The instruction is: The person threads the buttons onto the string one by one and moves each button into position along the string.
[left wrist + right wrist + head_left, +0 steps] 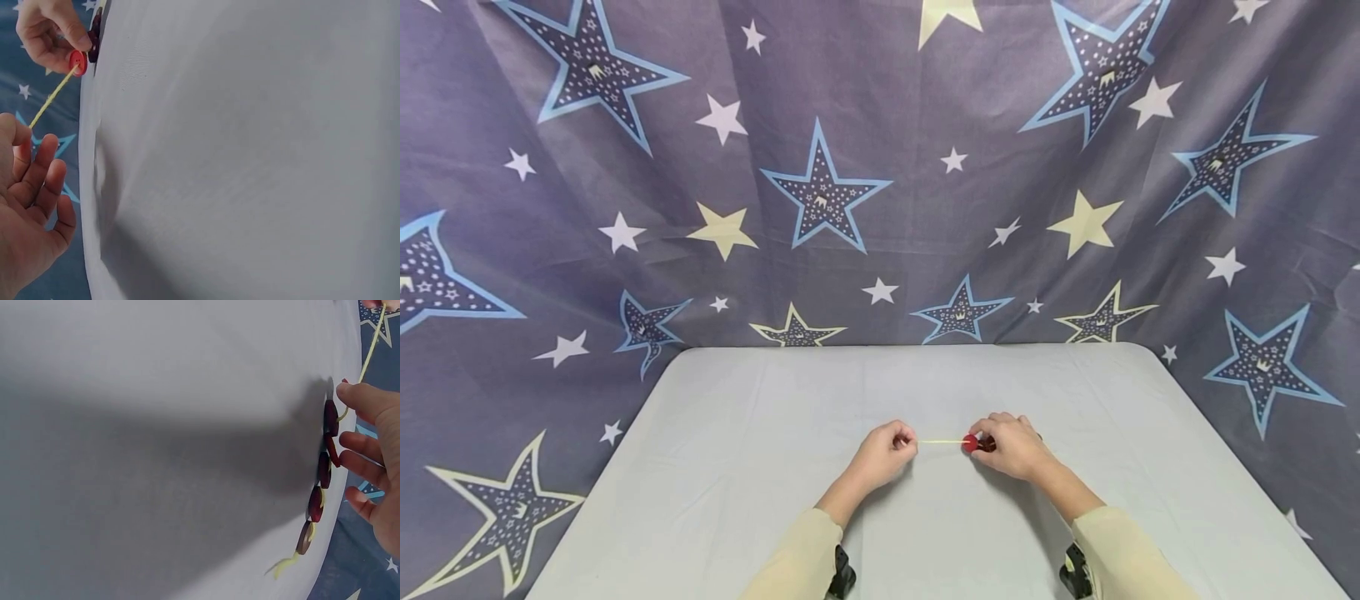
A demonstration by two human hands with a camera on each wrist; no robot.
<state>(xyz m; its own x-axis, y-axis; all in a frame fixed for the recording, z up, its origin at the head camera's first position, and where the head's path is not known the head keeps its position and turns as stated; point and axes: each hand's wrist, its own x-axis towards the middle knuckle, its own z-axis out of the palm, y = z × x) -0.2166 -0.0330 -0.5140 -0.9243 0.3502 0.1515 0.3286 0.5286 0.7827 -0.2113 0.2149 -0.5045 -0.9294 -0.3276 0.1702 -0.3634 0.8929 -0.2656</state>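
Observation:
A yellow string (942, 442) runs taut between the two hands above the white table. My left hand (883, 454) pinches its near end between thumb and forefinger, the other fingers loosely bent. A round red button (77, 63) with holes sits on the string, and my right hand (1013, 447) pinches it at the edge. Beyond it, in the right wrist view, several dark red and brown buttons (324, 470) hang in a row on the same string, beside the right fingers. The row finishes in a frayed yellow tail (285, 565).
The pale tabletop (760, 500) spreads around both hands, with rounded far corners. Behind and beside it hangs a dark curtain (850, 275) printed with stars. Each sleeve carries a black wrist device; one black device (842, 573) is on the left.

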